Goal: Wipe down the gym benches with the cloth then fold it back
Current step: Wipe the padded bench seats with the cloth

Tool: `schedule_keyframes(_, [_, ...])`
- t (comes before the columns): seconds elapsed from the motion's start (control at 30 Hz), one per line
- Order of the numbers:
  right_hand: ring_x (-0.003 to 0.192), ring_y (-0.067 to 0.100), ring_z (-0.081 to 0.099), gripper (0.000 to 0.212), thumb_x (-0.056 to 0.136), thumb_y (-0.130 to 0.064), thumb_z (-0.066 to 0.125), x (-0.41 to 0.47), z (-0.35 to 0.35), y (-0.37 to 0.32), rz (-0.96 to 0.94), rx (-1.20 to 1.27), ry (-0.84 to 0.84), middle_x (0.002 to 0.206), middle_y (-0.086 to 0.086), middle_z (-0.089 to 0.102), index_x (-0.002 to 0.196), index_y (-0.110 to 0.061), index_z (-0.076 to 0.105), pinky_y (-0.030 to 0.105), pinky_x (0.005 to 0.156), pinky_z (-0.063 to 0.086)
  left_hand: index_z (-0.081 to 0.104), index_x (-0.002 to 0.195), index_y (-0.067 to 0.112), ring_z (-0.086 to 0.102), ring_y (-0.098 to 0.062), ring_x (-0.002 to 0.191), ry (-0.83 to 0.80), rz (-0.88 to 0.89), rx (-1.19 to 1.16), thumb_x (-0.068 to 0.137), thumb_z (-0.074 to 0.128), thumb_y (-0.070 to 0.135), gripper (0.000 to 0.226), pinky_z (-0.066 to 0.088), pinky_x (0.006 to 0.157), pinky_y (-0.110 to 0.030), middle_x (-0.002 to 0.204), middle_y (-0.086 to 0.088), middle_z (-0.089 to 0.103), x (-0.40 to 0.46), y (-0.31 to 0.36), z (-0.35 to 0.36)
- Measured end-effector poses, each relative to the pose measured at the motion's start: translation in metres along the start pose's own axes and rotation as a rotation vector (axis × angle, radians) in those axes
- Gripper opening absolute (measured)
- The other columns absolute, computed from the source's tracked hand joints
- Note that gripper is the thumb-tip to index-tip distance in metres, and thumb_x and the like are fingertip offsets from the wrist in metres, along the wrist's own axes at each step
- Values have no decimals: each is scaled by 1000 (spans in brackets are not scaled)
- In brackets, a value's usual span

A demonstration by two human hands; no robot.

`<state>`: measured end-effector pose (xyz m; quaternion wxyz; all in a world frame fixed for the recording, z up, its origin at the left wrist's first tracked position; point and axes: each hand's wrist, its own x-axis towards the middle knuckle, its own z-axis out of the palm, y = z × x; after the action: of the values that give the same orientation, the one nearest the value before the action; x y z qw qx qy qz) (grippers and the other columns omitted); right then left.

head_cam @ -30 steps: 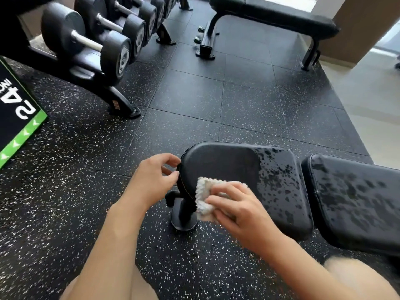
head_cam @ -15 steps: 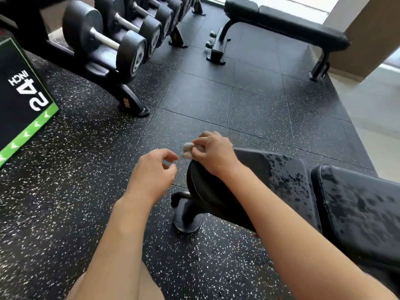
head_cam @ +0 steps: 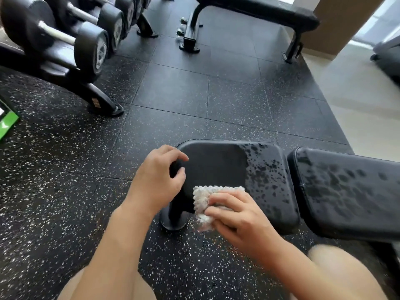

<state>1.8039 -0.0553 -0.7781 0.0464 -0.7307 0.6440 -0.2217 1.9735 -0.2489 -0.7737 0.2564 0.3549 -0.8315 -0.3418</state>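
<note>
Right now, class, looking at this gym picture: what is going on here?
A person is wiping a black gym bench seat pad with a white cloth. The right hand presses the cloth on the pad's near edge; the left hand rests at the pad's left end. The pad's left part looks wiped; its right part and the backrest pad are speckled with droplets. The cloth is not yet folded away.

You have two benches in front of you: the near bench (head_cam: 270,182), with two pads, and the far bench (head_cam: 255,7). One cloth (head_cam: 203,200) lies under your right hand (head_cam: 240,219); your left hand (head_cam: 158,180) makes two hands. One dumbbell rack (head_cam: 65,72) holds at least four dumbbells.
</note>
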Motion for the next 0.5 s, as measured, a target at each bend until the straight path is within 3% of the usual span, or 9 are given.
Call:
schedule_keyframes(0.2, [115, 13, 59, 19, 93, -25, 72, 33, -8, 43, 144, 96, 85, 122, -10, 67, 111, -22, 77, 42, 96, 49, 74, 106, 27, 54, -15, 114, -56, 78, 111, 84, 72, 24, 22, 50, 99, -50, 114, 17, 63, -3, 7, 23])
schedule_keyframes(0.3, [109, 17, 61, 23, 89, -26, 70, 71, -11, 78, 245, 124, 143, 117, -5, 70, 109, -19, 80, 44, 95, 51, 75, 104, 28, 52, -16, 114, -45, 67, 124, 81, 64, 33, 26, 49, 99, -51, 114, 17, 63, -4, 9, 25])
schedule_keyframes(0.5, [111, 20, 62, 25, 89, -23, 69, 103, -17, 100, 374, 145, 162, 117, -4, 69, 112, -18, 79, 45, 101, 49, 75, 101, 27, 57, -18, 112, -65, 119, 149, 80, 65, 30, 24, 48, 103, -50, 113, 14, 64, -3, 24, 38])
